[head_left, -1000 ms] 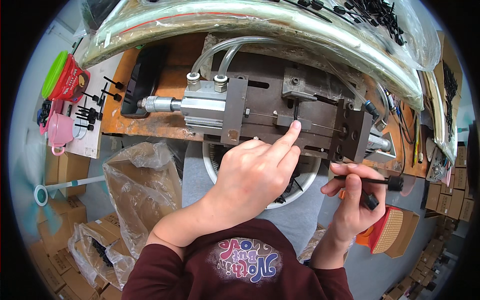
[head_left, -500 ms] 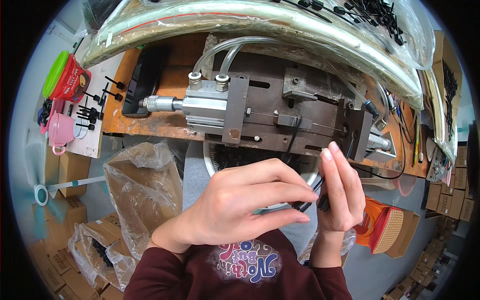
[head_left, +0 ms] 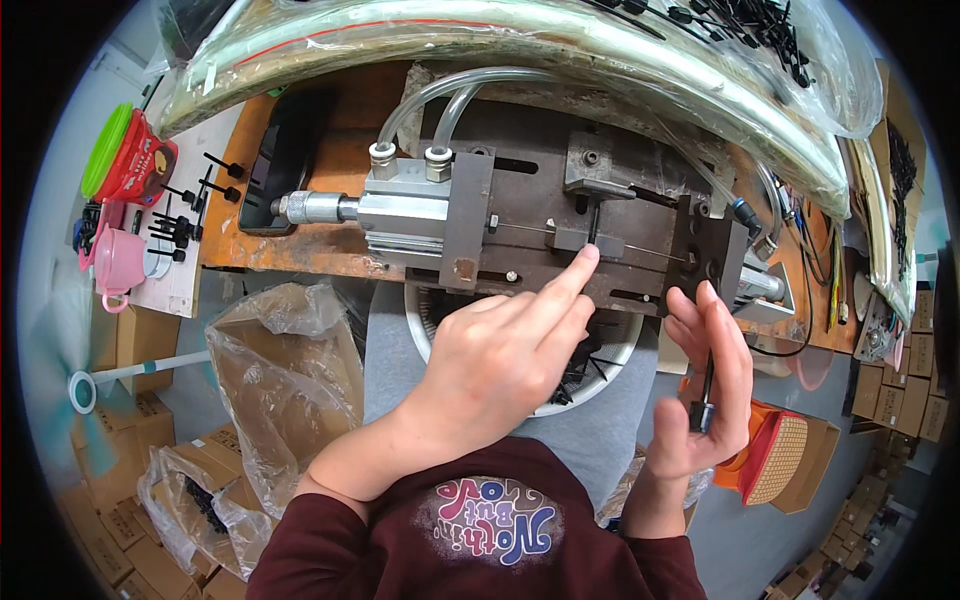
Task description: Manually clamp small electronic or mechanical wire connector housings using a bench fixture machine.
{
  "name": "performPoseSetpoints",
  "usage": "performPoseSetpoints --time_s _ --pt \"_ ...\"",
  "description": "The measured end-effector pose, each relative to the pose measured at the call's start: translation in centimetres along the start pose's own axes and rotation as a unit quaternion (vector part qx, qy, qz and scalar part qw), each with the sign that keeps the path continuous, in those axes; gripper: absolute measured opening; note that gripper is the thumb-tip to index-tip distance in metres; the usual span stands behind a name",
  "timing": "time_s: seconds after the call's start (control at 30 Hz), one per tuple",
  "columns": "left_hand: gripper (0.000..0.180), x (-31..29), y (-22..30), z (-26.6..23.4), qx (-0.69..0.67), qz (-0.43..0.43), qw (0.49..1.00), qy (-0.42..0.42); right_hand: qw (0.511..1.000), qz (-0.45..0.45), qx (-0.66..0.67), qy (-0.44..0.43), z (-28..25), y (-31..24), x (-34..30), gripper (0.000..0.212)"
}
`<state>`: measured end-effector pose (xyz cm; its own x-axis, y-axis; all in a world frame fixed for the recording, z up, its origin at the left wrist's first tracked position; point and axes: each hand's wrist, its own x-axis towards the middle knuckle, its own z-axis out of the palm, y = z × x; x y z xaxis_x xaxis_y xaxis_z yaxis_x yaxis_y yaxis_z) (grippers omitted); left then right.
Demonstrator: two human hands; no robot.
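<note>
My left hand (head_left: 515, 350) reaches over the bench fixture with its fingers close together. Its index fingertip touches the near end of a thin black plastic tie (head_left: 595, 222) lying across the small metal block (head_left: 570, 240) in the middle of the fixture; the thumb is hidden beneath. To the right and nearer me, my right hand (head_left: 710, 385) is half curled, palm toward the left. Against its palm and fingers it holds another black tie with a blocky head (head_left: 702, 415). Below the left hand, a white basket (head_left: 632, 352) with black ties sits on my lap.
The fixture carries a silver air cylinder (head_left: 405, 220) with clear hoses (head_left: 470, 80) and a dark end block (head_left: 700, 250). A phone (head_left: 285, 165), loose black ties (head_left: 178, 230) and a pink cup (head_left: 122, 262) stand left. Plastic-wrapped material (head_left: 520, 45) arches behind. An orange-red stool (head_left: 775, 455) is at right.
My left hand has moved from beside my right hand up to the fixture's middle block. My right hand has shifted right and turned, showing the tie in it.
</note>
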<state>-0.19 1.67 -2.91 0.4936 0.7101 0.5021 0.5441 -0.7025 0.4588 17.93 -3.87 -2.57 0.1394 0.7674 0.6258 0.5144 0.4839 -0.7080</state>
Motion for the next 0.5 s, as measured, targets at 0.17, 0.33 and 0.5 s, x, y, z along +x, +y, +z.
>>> performPoseSetpoints --time_s 0.17,0.33,0.5 --pt "0.026 0.9 0.4 -0.2 0.067 0.014 0.997 -0.034 0.992 0.078 0.097 0.007 0.0 -1.2 -0.2 0.091" --pt "0.025 0.9 0.3 -0.2 0.053 0.005 0.998 -0.033 0.976 0.15 0.144 0.059 0.6 -2.8 0.2 0.089" --pt "0.024 0.9 0.5 -0.2 0.06 -0.006 0.997 -0.042 0.986 0.035 0.163 0.015 0.0 -1.2 0.1 0.057"
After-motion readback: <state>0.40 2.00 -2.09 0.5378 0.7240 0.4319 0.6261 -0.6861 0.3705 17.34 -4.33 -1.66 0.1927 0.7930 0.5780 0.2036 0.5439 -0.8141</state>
